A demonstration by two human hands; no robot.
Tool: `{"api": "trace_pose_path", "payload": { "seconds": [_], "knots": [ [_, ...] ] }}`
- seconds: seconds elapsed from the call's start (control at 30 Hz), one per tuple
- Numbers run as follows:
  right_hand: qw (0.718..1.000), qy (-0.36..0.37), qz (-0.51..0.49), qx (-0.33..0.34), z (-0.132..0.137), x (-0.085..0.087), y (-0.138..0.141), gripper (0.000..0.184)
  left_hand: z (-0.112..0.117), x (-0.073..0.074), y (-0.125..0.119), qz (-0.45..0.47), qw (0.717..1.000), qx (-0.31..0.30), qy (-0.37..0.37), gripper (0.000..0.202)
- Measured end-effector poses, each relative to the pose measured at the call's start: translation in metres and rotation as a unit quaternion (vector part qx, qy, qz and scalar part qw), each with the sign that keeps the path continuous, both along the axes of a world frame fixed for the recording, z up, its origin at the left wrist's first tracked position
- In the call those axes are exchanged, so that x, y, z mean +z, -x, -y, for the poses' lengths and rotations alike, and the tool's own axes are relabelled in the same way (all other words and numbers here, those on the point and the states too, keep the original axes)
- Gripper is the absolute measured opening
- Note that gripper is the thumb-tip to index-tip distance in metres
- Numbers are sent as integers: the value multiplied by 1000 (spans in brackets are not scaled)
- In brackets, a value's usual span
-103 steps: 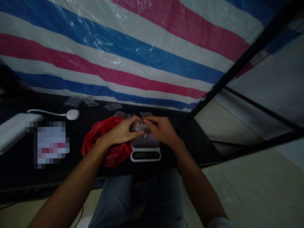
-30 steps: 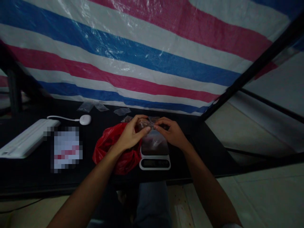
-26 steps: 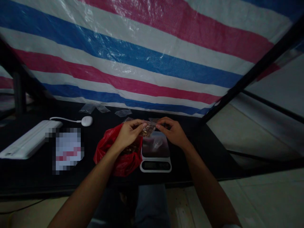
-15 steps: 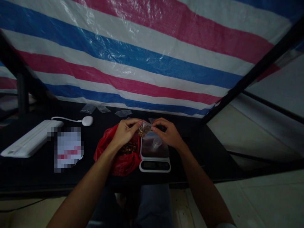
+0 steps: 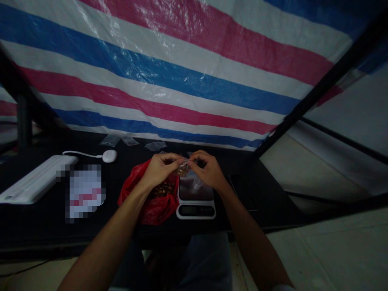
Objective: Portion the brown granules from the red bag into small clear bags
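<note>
Both hands meet above the far edge of a small kitchen scale (image 5: pixel 195 202) on a black table (image 5: pixel 36 222). My left hand (image 5: pixel 159 169) and my right hand (image 5: pixel 206 171) each pinch one side of a small clear plastic bag (image 5: pixel 182 167) with brown pieces inside. The bag hangs just over the scale's platform. A red plastic bag (image 5: pixel 151 196), open and showing brown pieces, lies under my left wrist, touching the scale's left side.
Several empty clear bags (image 5: pixel 130 140) lie along the table's far edge under a striped tarp (image 5: pixel 182 72). A white keyboard (image 5: pixel 33 180), a white puck with a cable (image 5: pixel 109 155) and a paper sheet (image 5: pixel 85 190) sit left. A black frame bar (image 5: pixel 315 89) slants right.
The small bag was lifted a little off the scale and my hands have drawn closer together on it. The camera view shifted slightly.
</note>
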State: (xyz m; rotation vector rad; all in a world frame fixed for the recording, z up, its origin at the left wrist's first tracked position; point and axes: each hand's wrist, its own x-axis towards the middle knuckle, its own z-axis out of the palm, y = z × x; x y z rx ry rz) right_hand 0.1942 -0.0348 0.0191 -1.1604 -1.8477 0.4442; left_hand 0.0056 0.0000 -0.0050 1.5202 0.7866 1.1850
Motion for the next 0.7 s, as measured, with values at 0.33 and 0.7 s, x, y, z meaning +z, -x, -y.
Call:
{"api": "trace_pose_path", "payload": {
  "seconds": [0.33,0.7],
  "knots": [
    [999,-5,46,8,6,13,-9,10,-1,6,6,-10,1000,17,-9,40],
    [995,21,37,-91,13,30,-60,20,-11,11,25,-12,991,115,-72,33]
  ]
}}
